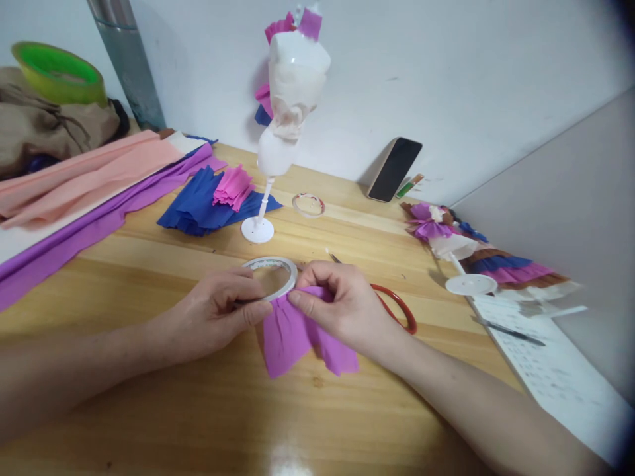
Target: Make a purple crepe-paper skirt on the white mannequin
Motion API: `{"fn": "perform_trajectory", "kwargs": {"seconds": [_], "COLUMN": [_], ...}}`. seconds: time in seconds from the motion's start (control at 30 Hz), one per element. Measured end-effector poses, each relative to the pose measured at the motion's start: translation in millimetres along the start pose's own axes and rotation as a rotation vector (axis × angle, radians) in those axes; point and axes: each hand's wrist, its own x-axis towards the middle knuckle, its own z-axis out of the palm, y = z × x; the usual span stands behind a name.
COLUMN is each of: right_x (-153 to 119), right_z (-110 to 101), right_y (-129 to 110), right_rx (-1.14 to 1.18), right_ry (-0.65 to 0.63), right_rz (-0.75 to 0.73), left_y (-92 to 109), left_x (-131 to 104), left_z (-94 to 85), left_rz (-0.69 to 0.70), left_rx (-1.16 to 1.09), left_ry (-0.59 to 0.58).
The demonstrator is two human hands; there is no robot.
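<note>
Our left hand (231, 301), closed on the tape (291, 279); our right hand (342, 301), pinching purple paper (288, 340) at its near edge, above the bench (198, 410). Step, we judge: pleating; next calls for an even fold.

Single view, head-worn: faces forward and down across the table (198, 410) from the wearer's side. Left hand (221, 304) and right hand (342, 301) at close range, near mid-frame; wall (421, 66) beyond fills the top. Right-hand corners dark, soft; lens probably wide.
</note>
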Motion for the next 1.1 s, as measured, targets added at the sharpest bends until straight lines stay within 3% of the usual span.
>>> {"fn": "perform_trajectory", "kwargs": {"seconds": [0.23, 0.5, 1.1], "right_x": [5, 7, 8], "right_z": [2, -8, -15], "right_y": [3, 0, 3], "right_rx": [0.215, 0.28, 0.125], "right_ry": [-0.117, -0.186, -0.191], "right_rz": [0.126, 0.141, 0.018], "left_y": [2, -2, -5], "left_x": [0, -1, -3], "left_z": [-5.4, -4.4, -6.7], "left_rz": [0.047, -0.067, -0.111], "left_rx": [0.022, -0.067, -0.164], "left_ry": [-0.072, -0.044, -0.047]}}
